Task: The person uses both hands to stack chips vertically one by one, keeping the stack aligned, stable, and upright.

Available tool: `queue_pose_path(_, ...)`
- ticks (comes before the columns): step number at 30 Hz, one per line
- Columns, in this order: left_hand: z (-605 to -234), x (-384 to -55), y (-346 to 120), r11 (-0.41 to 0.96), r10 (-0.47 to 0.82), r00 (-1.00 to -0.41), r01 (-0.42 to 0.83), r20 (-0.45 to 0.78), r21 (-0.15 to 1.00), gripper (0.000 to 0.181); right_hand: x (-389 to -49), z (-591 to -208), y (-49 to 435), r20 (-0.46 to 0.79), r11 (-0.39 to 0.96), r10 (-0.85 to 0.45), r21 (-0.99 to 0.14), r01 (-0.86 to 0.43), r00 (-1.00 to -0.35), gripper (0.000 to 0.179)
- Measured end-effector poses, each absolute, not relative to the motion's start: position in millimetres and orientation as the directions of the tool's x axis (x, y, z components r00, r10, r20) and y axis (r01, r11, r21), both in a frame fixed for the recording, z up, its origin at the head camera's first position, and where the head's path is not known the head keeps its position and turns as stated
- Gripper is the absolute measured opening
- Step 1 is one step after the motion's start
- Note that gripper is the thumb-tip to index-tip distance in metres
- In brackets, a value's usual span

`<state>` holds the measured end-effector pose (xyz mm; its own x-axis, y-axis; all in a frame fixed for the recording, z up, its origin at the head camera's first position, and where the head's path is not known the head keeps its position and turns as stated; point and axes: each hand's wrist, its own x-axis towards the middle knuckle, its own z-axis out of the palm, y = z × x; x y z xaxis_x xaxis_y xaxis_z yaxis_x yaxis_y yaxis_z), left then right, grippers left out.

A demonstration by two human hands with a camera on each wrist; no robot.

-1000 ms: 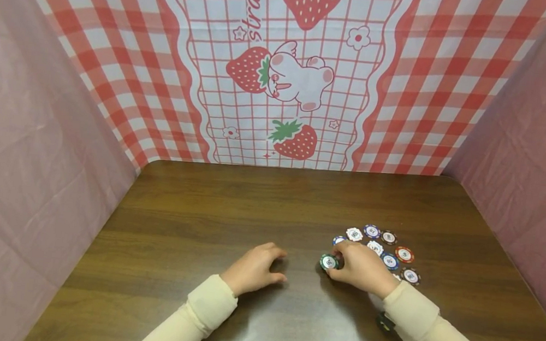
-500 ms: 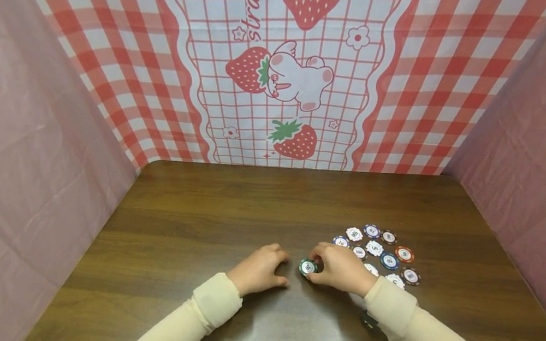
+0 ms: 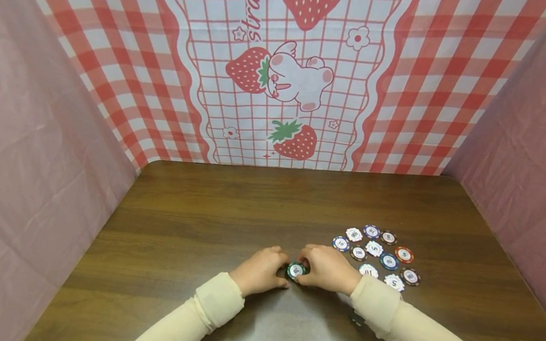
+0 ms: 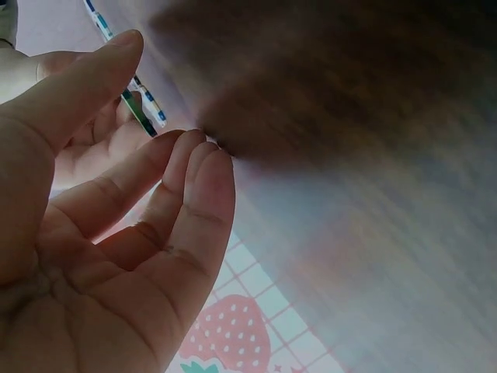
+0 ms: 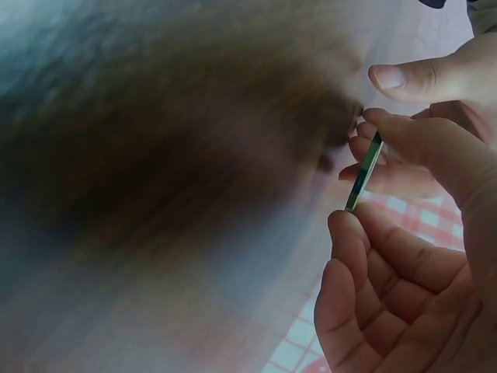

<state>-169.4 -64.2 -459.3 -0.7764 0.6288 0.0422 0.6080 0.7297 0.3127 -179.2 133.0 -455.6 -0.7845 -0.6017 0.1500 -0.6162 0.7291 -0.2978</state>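
Between thumb and fingertips, my right hand [image 3: 330, 269] pinches a green-edged poker chip [image 3: 295, 271] with a white centre. The right wrist view shows the chip [image 5: 363, 172] edge-on, its thin green and pale rim spanning from thumb to fingers. My left hand [image 3: 259, 271] faces it from the other side, fingers loosely bent and thumb apart, with nothing in its grasp. Its fingertips lie right by the chip's left edge. In the left wrist view, the left fingers [image 4: 206, 183] are raised in front of the right hand.
Several loose poker chips lie flat on the right of the brown wooden table [image 3: 191, 201], among them a red one [image 3: 404, 254], a blue one [image 3: 389, 261] and a white one [image 3: 394, 282]. A strawberry-print cloth [image 3: 302, 74] hangs behind; pink cloth flanks both sides.
My right hand has carried the green poker chip left, away from the loose chips, up to my left hand. The left hand has shifted only slightly to the right.
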Motion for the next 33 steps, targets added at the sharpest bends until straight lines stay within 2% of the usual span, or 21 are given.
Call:
queue_pose_path(4, -460, -170, -64, 0.730, 0.625, -0.780, 0.602, 0.040, 0.323, 0.026, -179, -457, 129, 0.136, 0.728, -0.603, -0.309, -0.612, -0.786, 0.025)
queue_pose_path(16, -462, -170, -64, 0.725, 0.621, -0.782, 0.594, 0.041, 0.348, 0.030, -180, -462, 122, 0.106, 0.715, -0.622, -0.325, -0.618, -0.776, 0.028)
queue_pose_path(33, -463, -170, -64, 0.713, 0.620, -0.780, 0.606, 0.086, 0.354, 0.030, -180, -461, 120, 0.087, 0.718, -0.625, -0.325, -0.615, -0.776, 0.025)
